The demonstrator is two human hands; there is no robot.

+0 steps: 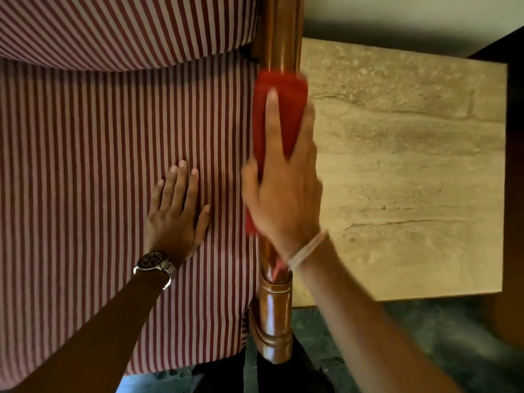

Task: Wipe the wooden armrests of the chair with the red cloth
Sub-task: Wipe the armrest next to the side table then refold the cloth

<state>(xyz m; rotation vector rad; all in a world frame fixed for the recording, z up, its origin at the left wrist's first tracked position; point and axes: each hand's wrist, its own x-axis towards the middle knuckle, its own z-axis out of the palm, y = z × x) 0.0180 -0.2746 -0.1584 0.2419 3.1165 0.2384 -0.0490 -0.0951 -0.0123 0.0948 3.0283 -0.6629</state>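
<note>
A glossy wooden armrest (pixel 279 38) runs from top to bottom through the middle of the view. The red cloth (pixel 286 109) is wrapped over it. My right hand (pixel 283 194) lies on the cloth and grips it around the armrest, index finger stretched forward along the top. The hand and cloth look blurred. My left hand (pixel 175 214), with a wristwatch, rests flat with spread fingers on the red-and-white striped seat cushion (pixel 85 165), left of the armrest.
A striped back cushion (pixel 127 26) lies at the top left. Right of the armrest stands a beige stone-topped side table (pixel 411 165). Dark floor (pixel 425 336) shows at the bottom right. The armrest's carved front end (pixel 275 321) points toward me.
</note>
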